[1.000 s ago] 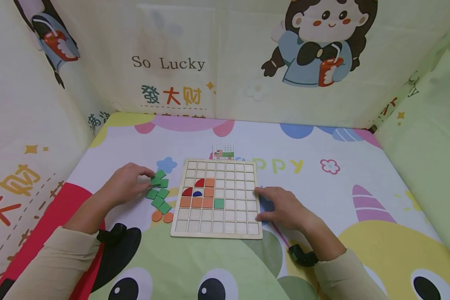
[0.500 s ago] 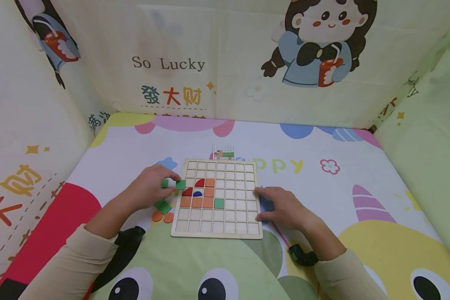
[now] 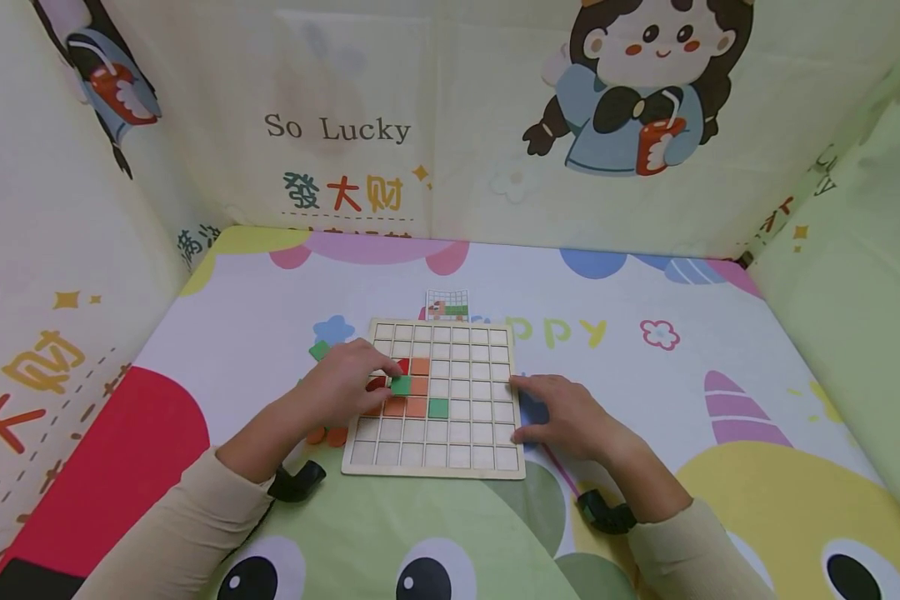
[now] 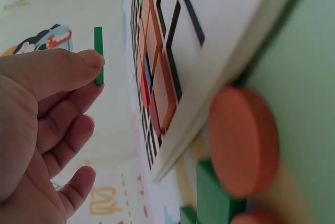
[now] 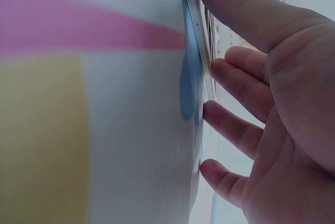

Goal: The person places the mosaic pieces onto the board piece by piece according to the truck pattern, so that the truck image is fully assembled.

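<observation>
My left hand pinches a green square tile between thumb and fingertip, over the left part of a wooden grid board. The left wrist view shows this tile edge-on, raised above the board. Set in the grid are orange square tiles, a red curved piece and one green square tile; my left hand partly covers this group. A blue piece shows among them in the left wrist view. My right hand touches the board's right edge with thumb and fingers relaxed.
Left of the board lie a loose green tile and orange round discs, with more green tiles beside them in the left wrist view. A small pattern card lies just behind the board. A printed cloth covers the table.
My left hand has gone from the loose green tiles at the left, picked up one, and carried it rightward over the board. The right hand stays at the board's edge.
</observation>
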Tool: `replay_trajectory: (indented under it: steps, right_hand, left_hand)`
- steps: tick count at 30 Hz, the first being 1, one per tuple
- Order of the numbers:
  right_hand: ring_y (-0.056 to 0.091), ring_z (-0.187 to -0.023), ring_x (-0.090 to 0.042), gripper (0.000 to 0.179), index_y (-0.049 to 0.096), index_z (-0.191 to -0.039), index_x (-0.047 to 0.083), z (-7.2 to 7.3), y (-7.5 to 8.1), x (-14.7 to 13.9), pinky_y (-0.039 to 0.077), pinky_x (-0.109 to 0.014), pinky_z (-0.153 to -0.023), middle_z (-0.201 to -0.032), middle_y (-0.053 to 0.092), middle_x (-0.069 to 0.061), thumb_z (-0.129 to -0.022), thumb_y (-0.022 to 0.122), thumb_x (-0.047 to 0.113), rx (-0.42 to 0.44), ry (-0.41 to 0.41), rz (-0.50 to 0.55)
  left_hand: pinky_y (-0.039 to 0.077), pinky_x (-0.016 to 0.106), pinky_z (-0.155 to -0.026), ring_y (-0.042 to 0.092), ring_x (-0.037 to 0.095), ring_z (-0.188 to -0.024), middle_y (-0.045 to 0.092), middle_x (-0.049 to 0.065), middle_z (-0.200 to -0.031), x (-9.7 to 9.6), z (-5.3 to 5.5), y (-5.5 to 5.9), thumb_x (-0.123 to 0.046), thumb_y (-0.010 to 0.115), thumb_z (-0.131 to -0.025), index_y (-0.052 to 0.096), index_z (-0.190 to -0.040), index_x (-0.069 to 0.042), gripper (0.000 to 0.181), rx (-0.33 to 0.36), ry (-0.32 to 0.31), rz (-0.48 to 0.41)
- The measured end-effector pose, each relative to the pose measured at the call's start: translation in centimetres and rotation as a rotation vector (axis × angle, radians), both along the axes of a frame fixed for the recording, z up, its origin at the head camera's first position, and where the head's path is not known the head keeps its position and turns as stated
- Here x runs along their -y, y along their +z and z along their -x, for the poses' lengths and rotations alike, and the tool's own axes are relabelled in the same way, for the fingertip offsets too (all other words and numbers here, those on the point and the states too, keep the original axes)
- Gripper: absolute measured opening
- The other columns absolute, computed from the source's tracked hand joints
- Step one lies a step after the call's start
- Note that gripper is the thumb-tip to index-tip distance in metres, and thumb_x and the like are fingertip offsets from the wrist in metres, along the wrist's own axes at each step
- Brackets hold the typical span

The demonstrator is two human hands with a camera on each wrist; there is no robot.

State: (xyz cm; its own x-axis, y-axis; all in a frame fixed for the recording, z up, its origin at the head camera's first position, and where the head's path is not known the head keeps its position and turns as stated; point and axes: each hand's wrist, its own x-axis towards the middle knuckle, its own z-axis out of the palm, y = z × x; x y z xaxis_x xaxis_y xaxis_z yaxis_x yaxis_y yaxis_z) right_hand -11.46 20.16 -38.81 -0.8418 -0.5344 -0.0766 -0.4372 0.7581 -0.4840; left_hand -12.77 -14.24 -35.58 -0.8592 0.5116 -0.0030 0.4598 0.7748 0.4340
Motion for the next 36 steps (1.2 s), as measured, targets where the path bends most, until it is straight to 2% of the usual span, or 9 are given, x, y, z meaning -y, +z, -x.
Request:
replay_trajectory:
  steps: [5, 8, 18, 27, 33, 36]
  right_hand:
    - [0.05, -0.127, -0.039, 0.069, 0.056, -0.14, 0.006, 0.1, -0.1, 0.0, 0.037, -0.058, -0.103, -0.136, 0.058, -0.016, -0.082, 0.082, 0.032, -0.011, 0.002, -0.001]
    - [0.051, -0.127, -0.038, 0.069, 0.056, -0.141, 0.006, 0.1, -0.2, 0.0, 0.037, -0.057, -0.103, -0.136, 0.059, -0.015, -0.082, 0.082, 0.032, -0.016, 0.003, -0.003]
    - [0.05, -0.128, -0.038, 0.07, 0.056, -0.141, 0.005, 0.1, -0.2, 0.0, 0.037, -0.057, -0.104, -0.137, 0.058, -0.015, -0.082, 0.082, 0.032, -0.013, 0.004, -0.001]
    - [0.05, -0.128, -0.039, 0.069, 0.056, -0.141, 0.006, 0.1, -0.3, 0.1, 0.037, -0.057, -0.104, -0.137, 0.058, -0.015, -0.082, 0.082, 0.033, -0.014, 0.001, -0.003]
    - [0.05, -0.128, -0.038, 0.069, 0.056, -0.14, 0.006, 0.0, -0.3, 0.1, 0.037, -0.057, -0.104, -0.137, 0.058, -0.015, -0.082, 0.082, 0.033, -0.015, 0.002, -0.004]
    - [0.05, -0.128, -0.038, 0.069, 0.056, -0.14, 0.006, 0.1, -0.2, 0.1, 0.037, -0.057, -0.104, -0.137, 0.058, -0.015, -0.082, 0.082, 0.033, -0.016, 0.003, -0.005]
  left_hand:
    - [0.046, 0.033, -0.074, 0.054, 0.02, -0.093, 0.068, -0.002, -0.093, -0.9, -0.1, -0.4, -0.013, 0.076, -0.087, 0.076, -0.107, -0.01, 0.02, -0.016, -0.033, -0.037]
    - [0.046, 0.037, -0.08, 0.055, 0.02, -0.094, 0.068, -0.004, -0.094, -1.5, -0.1, -0.6, -0.012, 0.075, -0.087, 0.076, -0.106, -0.01, 0.02, -0.023, -0.042, -0.042]
    - [0.044, 0.042, -0.091, 0.056, 0.018, -0.093, 0.069, -0.007, -0.092, -3.7, -0.5, -1.4, -0.013, 0.074, -0.087, 0.077, -0.102, -0.013, 0.015, -0.01, -0.028, -0.016]
    - [0.044, 0.041, -0.081, 0.056, 0.016, -0.086, 0.07, -0.007, -0.09, -5.2, -0.6, -1.7, -0.013, 0.074, -0.086, 0.078, -0.101, -0.014, 0.016, -0.065, -0.063, -0.014]
    - [0.046, 0.045, -0.085, 0.058, 0.017, -0.091, 0.069, -0.008, -0.089, -5.8, -0.7, -2.0, -0.013, 0.075, -0.085, 0.078, -0.101, -0.016, 0.017, -0.077, -0.073, -0.025]
    - [0.046, 0.042, -0.084, 0.058, 0.016, -0.088, 0.069, -0.008, -0.09, -6.1, -0.7, -2.2, -0.013, 0.075, -0.085, 0.078, -0.1, -0.017, 0.016, -0.079, -0.077, -0.027]
